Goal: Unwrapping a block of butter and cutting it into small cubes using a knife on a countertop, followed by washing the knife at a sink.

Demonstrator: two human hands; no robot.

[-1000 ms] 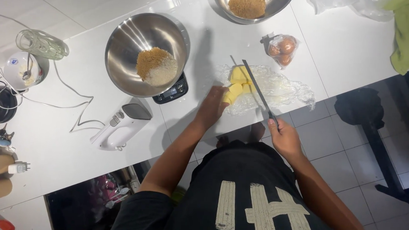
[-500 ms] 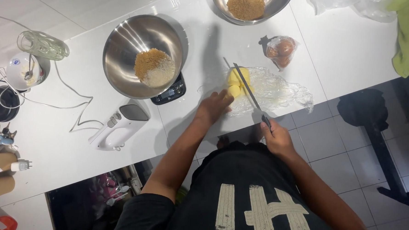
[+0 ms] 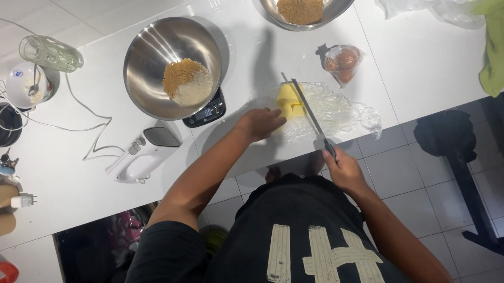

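A block of yellow butter (image 3: 290,101) lies on a sheet of clear plastic wrap (image 3: 344,112) near the front edge of the white counter (image 3: 414,58). A long knife (image 3: 311,117) rests across it, its long axis running diagonally, tip toward the counter's back edge and handle toward the person. The right hand (image 3: 344,171) is closed around the handle, just off the front edge. The left hand (image 3: 259,124) has its fingers curled together, fingertips touching the butter's left side. Left of it, a steel bowl (image 3: 173,64) of brown and white sugar sits on a digital scale (image 3: 206,112), with a white hand mixer (image 3: 144,154) nearer the front edge. A small bag of eggs (image 3: 341,61) lies behind the wrap.
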